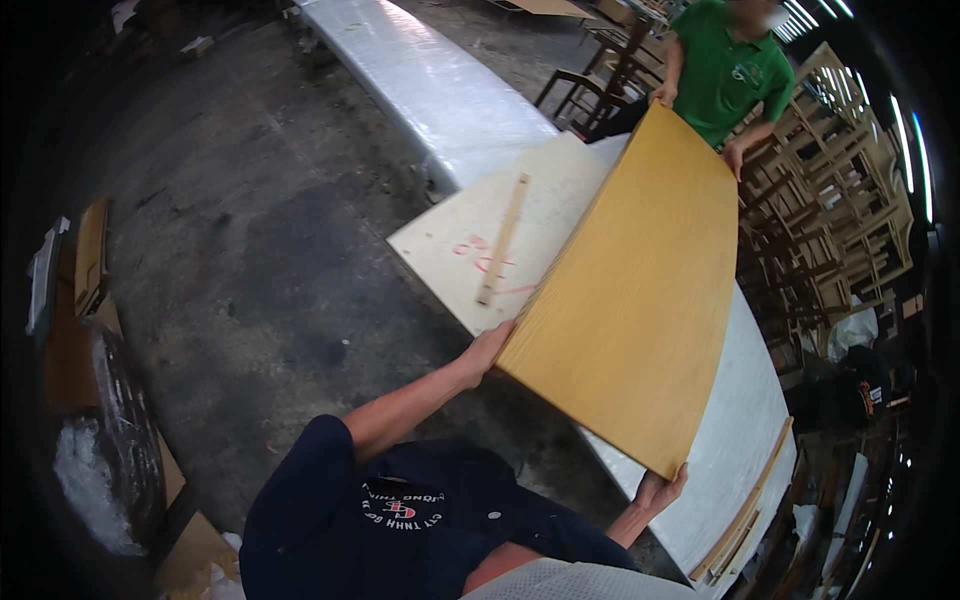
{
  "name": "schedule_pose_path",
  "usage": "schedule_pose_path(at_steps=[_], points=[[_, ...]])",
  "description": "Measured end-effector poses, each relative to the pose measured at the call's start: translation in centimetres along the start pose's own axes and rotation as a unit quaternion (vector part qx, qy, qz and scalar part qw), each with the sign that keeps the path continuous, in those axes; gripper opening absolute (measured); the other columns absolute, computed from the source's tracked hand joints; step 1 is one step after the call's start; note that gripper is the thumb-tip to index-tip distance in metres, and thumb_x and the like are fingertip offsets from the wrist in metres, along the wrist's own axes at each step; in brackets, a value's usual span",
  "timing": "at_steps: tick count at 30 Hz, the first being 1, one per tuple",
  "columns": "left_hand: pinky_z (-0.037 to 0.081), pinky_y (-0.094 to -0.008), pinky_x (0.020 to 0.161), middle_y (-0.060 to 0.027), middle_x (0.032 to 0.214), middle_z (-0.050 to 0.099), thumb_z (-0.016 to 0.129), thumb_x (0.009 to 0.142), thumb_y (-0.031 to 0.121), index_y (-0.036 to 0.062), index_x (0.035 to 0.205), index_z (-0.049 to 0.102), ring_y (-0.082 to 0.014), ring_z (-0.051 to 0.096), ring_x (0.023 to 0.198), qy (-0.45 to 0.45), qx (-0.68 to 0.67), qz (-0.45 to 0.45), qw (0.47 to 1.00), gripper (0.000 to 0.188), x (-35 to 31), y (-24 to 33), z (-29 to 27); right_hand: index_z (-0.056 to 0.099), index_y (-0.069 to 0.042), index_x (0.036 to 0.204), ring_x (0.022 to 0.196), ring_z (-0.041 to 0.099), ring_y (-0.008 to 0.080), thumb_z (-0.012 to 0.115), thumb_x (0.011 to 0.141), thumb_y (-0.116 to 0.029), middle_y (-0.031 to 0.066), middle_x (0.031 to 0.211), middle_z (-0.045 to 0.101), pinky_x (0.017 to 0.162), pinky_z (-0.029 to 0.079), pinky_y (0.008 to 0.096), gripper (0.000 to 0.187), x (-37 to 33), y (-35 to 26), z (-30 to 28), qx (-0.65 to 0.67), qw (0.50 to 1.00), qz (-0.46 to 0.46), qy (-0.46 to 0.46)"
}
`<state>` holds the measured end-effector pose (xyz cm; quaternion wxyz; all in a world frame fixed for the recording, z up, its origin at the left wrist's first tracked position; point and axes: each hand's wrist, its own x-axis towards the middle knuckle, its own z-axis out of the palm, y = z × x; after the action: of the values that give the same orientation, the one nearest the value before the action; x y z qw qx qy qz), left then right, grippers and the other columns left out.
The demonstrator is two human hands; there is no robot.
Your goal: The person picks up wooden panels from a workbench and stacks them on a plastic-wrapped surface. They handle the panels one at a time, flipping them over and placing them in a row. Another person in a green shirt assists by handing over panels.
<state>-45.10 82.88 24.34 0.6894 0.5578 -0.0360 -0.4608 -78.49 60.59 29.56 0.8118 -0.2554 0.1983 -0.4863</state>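
Observation:
A wide yellow-brown wooden panel (630, 280) with visible grain spans the middle, held up by two people. My left hand (488, 352) grips its near left corner, the fingers partly hidden beneath the edge. At the near right corner, my right hand (661, 490) is closed on the same panel. A co-worker in a green shirt (728, 75) holds the far end with both hands. Under the panel's left side lies a white board (450, 245) with red marks and a narrow wooden strip (505, 238) on it. Part of that board is hidden by the panel.
A long plastic-wrapped table (440, 85) reaches away at the far left. A pale work surface (745, 430) with thin wooden strips (750, 510) extends at right. Stacked wooden chair frames (830, 210) stand behind it. Cardboard and a plastic-wrapped item (125, 430) lie on the left floor.

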Motion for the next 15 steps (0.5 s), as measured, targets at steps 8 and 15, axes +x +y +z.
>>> schedule_pose_path(at_steps=[8, 15], points=[[0.041, -0.0330, 0.062, 0.0009, 0.090, 0.056, 0.032, 0.088, 0.058, 0.0197, 0.117, 0.054, -0.0133, 0.051, 0.082, -0.006, 0.057, -0.005, 0.998, 0.053, 5.3, 18.6, -24.8, 0.044, 0.007, 0.124, 0.121, 0.045, 0.0284, 0.048, 0.091, -0.014, 0.0195, 0.130, 0.047, 0.105, 0.034, 0.0421, 0.039, 1.1, 23.5, 20.1, 0.119, 0.992, 0.035, 0.001], [0.039, -0.0304, 0.058, 0.0008, 0.078, 0.057, 0.039, 0.088, 0.051, 0.0108, 0.092, 0.063, -0.0126, 0.050, 0.064, 0.075, -0.001, 0.032, 0.997, 0.047, 18.4, 30.4, -51.6, 0.043, -0.001, 0.128, 0.122, 0.044, 0.0303, 0.053, 0.085, -0.015, 0.0163, 0.131, 0.047, 0.103, 0.036, 0.0461, 0.046, 3.6, 52.6, 33.0, 0.092, 0.988, 0.072, 0.103]])
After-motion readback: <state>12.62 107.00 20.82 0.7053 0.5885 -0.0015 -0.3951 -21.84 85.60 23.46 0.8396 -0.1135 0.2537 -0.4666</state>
